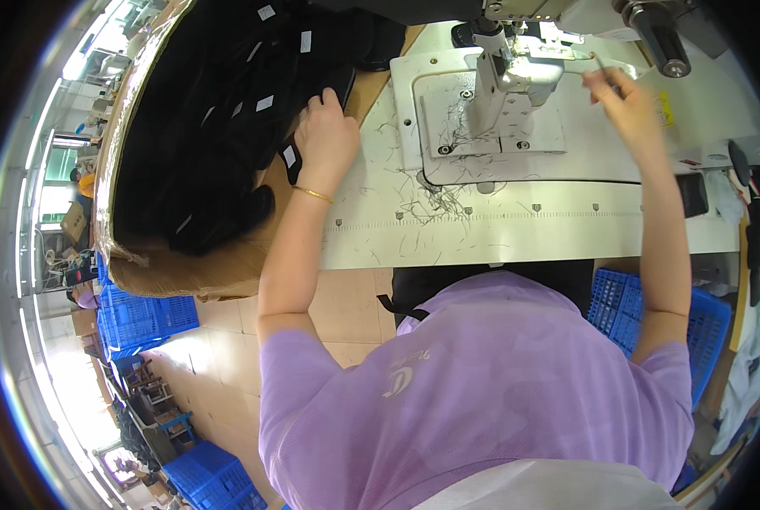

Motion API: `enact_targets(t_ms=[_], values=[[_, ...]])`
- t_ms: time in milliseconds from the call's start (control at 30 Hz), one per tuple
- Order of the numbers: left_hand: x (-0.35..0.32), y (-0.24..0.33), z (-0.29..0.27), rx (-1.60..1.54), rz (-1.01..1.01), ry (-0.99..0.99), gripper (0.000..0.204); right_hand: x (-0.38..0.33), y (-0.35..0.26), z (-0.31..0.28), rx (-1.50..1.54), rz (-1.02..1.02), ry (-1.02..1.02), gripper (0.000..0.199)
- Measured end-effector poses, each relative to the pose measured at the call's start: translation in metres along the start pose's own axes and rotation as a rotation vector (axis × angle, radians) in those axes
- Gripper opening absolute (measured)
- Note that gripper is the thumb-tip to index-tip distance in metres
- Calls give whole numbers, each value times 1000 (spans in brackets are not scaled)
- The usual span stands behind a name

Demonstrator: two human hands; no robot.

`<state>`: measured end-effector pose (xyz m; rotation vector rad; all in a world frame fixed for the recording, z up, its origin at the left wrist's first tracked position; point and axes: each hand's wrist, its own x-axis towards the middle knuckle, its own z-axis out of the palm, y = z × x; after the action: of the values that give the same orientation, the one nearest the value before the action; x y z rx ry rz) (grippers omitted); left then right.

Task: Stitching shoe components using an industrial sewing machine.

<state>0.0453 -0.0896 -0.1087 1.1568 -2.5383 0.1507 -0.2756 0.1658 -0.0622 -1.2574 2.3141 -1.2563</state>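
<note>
The left hand (325, 140) lies over the near right side of a heap of black pieces (201, 110), its fingers bent over them; its palm and thumb are hidden, so I cannot tell whether it pinches a piece or only rests there. The heap sits in a cardboard box (184, 274) at the left of the table (567, 234), so dark that single outlines run together, though small white labels (305, 42) stand out; its far end is cut off by the upper edge. The right hand (625, 102) is blurred beside the sewing machine (516, 81), fingers curled toward the needle end; whether they close on anything thin I cannot tell. The machine's top is cut off, and its post hides part of the plate behind. Loose threads (435, 200) lie tangled before it. Under the table's right side, a blue crate (615, 299) is partly covered by the right arm.
</note>
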Motion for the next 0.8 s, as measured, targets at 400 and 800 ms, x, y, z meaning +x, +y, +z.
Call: enact_targets(t_ms=[400, 800], values=[[5, 93, -126, -745, 565, -674, 37, -66, -69, 61, -52, -775, 59, 14], [62, 103, -122, -1252, 331, -723, 48, -83, -79, 62, 349, -302, 54, 22]])
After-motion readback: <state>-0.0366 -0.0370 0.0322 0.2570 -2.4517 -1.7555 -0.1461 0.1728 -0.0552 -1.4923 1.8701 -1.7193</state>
